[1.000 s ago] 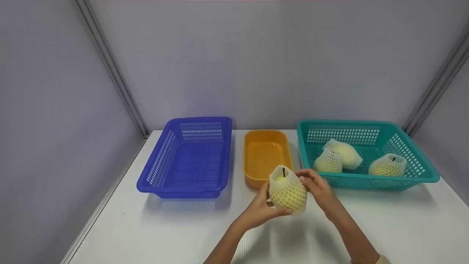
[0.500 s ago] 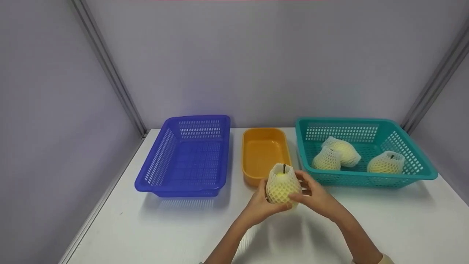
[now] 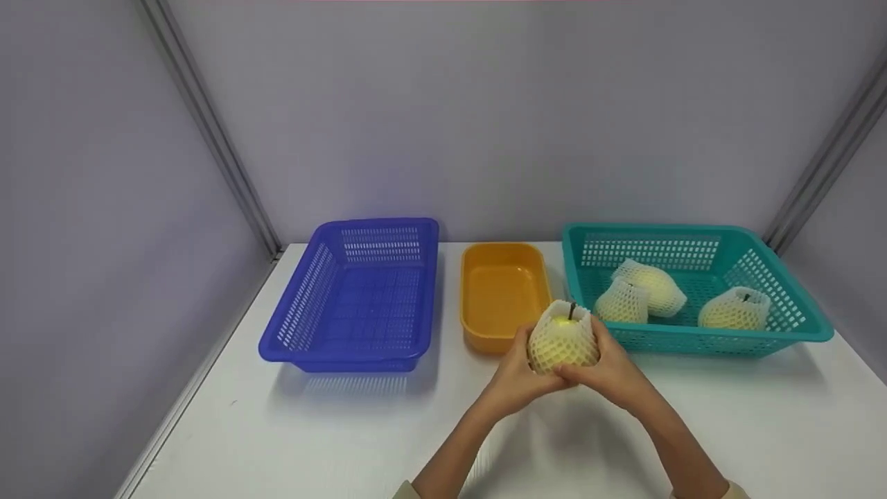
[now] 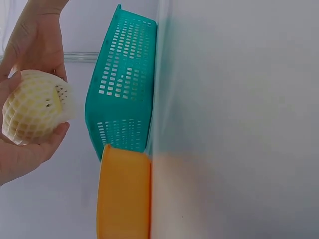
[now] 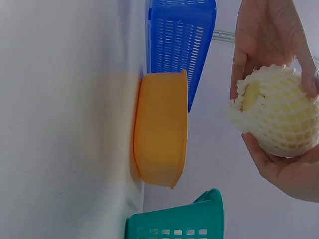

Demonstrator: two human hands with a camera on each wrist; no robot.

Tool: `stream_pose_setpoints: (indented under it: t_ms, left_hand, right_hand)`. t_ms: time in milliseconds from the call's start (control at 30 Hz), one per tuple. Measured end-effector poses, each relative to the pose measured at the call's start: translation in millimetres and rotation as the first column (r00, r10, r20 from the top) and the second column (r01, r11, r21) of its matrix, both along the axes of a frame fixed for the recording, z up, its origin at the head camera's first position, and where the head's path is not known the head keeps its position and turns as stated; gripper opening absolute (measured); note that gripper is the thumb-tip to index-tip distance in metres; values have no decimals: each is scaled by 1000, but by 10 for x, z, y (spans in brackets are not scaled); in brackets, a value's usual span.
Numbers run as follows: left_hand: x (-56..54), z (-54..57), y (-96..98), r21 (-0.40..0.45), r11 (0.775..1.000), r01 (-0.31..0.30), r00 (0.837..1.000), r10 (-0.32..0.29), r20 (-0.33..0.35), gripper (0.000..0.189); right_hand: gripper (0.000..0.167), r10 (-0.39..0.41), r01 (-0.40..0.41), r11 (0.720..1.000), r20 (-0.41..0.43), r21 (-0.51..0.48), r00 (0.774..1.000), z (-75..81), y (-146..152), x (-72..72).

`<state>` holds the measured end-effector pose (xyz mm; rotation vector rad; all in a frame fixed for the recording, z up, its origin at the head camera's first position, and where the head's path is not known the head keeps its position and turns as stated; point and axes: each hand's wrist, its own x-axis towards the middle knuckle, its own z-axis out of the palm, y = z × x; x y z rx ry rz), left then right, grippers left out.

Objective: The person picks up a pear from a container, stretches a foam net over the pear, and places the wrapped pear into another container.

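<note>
A yellow pear (image 3: pixel 563 343) in a white foam net, its dark stem pointing up, is held above the table between both hands. My left hand (image 3: pixel 520 381) grips its left side and underside. From the right, my right hand (image 3: pixel 613 371) wraps round it, with the thumb across the front. Both wrist views show the netted pear (image 4: pixel 35 107) clasped between the two palms, the net's open end facing the containers. Part of the fingers is hidden behind the fruit. Just beyond the hands stands an orange bin (image 3: pixel 502 291) with nothing in it.
A teal basket (image 3: pixel 700 333) at the right holds three more netted pears, one of them a pear (image 3: pixel 734 312) near its front right. At the left stands a bare blue basket (image 3: pixel 374 305). Grey wall panels (image 3: pixel 499 118) close off the back and sides of the white table (image 3: pixel 312 443).
The pear has shifted right and slightly up. My right hand has gone from fingertips at its side to a full grip with the thumb across the front; my left hand keeps hold.
</note>
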<state>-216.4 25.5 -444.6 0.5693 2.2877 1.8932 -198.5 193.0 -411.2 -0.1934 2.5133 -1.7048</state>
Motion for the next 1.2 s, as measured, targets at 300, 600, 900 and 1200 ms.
stream_pose_setpoints:
  t_ms: [300, 600, 900, 1200]
  left_hand:
    - [-120, -94, 216, 119, 986, 115, 976, -134, 170, 68]
    - [-242, -288, 478, -10, 994, 108, 947, -100, 305, 53]
    - [-432, -371, 826, 96, 990, -101, 891, 48, 451, 66]
    - [-583, -302, 1092, 93, 963, -251, 848, 173, 502, 73]
  right_hand:
    - [97, -206, 207, 978, -49, 17, 977, 62, 166, -4]
    - [89, -377, 370, 926, -118, -76, 919, 91, 335, 9]
    - [87, -396, 384, 917, -122, -111, 910, 101, 383, -4]
    - [88, -406, 392, 912, -120, -121, 906, 148, 402, 25]
